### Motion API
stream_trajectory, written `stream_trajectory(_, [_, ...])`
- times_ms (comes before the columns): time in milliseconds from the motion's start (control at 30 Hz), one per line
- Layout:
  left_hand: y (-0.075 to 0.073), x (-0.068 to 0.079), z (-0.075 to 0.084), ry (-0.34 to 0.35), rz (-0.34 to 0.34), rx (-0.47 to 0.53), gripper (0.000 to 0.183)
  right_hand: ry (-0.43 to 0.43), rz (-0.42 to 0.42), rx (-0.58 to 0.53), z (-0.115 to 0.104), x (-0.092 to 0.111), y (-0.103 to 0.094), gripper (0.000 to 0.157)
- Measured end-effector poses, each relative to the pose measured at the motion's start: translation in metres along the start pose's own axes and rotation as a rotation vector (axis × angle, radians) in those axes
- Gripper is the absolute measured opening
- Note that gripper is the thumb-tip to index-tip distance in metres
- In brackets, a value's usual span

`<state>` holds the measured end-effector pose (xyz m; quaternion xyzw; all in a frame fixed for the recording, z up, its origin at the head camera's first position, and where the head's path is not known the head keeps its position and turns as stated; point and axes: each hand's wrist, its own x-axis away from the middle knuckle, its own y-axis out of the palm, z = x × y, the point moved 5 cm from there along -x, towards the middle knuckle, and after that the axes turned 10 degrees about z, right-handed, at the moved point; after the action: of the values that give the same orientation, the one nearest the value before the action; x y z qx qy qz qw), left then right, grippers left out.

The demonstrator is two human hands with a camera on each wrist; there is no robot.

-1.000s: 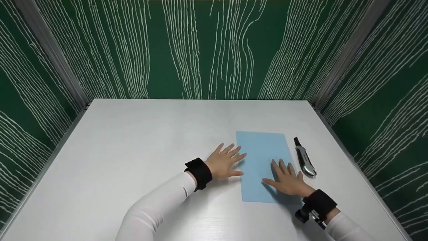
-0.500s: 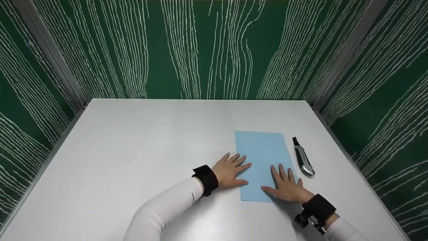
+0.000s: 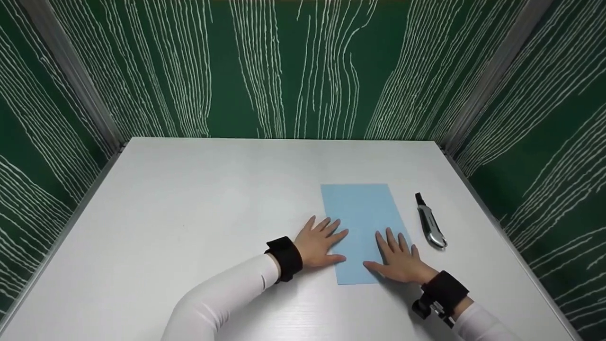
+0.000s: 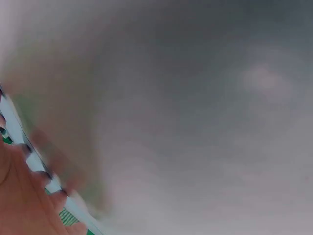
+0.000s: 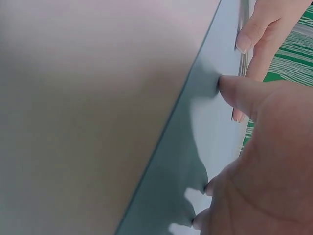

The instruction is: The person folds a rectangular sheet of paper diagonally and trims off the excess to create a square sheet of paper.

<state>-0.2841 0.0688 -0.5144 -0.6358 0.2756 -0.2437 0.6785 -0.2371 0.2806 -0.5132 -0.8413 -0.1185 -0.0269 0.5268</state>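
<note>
Both hands flat, fingers spread: left hand (image 3: 319,241) beside right hand (image 3: 400,259), palms down.

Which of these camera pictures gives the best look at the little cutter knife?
The head view: the utility knife lies whole on the white table, right of the blue paper and apart from it. The right wrist view shows only paper and fingers; the left wrist view is a blur.

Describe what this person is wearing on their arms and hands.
Both arms are in long, close-fitting white sleeves. Each wrist carries a wide black strap; the right wrist strap has a small black device clipped to it, the left wrist strap looks plain. The left hand and right hand are bare.
</note>
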Motion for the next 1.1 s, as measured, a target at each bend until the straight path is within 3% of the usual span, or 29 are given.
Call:
stream_trajectory(200, [0.0,0.016,-0.003,-0.145,-0.033,-0.026,0.073,-0.061,0.01,0.026,-0.02,-0.004,0.004,0.097])
stream_trajectory(400, [-0.008,0.03,-0.002,-0.238,-0.042,-0.16,0.074,-0.098,0.016,0.026,-0.038,-0.01,0.01,0.093])
stream_trajectory(567, [-0.019,0.04,0.0,-0.274,-0.043,-0.277,0.074,-0.122,0.029,0.039,-0.051,-0.015,0.018,0.092])
stream_trajectory(767, [-0.025,0.045,0.0,-0.271,-0.055,-0.395,0.078,-0.148,0.03,0.058,-0.063,-0.02,0.024,0.092])
stream_trajectory(900, [-0.028,0.045,-0.011,-0.257,-0.052,-0.342,0.083,-0.185,0.026,0.074,-0.07,-0.024,0.028,0.093])
stream_trajectory(1100, [-0.023,0.049,-0.036,-0.219,-0.098,-0.075,0.095,-0.257,0.0,0.056,-0.079,-0.028,0.034,0.096])
